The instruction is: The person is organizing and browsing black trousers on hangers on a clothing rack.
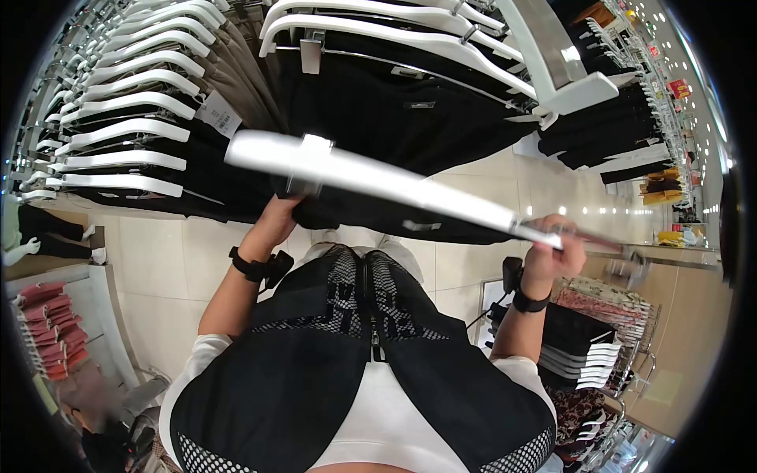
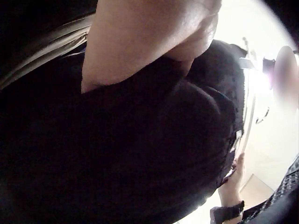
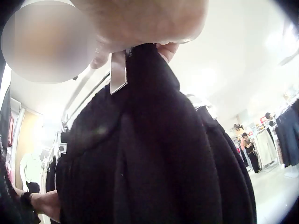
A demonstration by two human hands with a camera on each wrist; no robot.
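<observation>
A white hanger (image 1: 394,186), blurred, crosses the middle of the head view with a black garment (image 1: 371,217) clipped below it. My right hand (image 1: 556,254) grips the clip end of the hanger and the garment's edge; in the right wrist view, that hand (image 3: 149,21) curls over the black cloth (image 3: 149,140) beside a metal clip (image 3: 118,72). At the garment's other side, my left hand (image 1: 277,221) holds the cloth. The left wrist view shows this hand (image 2: 154,35) against black fabric (image 2: 107,149), its fingertips hidden.
White hangers (image 1: 130,132) with dark and beige garments fill the rail at left. More black garments (image 1: 394,118) hang ahead, beside a white rack arm (image 1: 579,93). Folded or hung clothes (image 1: 583,339) stand at lower right, and pink ones (image 1: 51,331) at lower left.
</observation>
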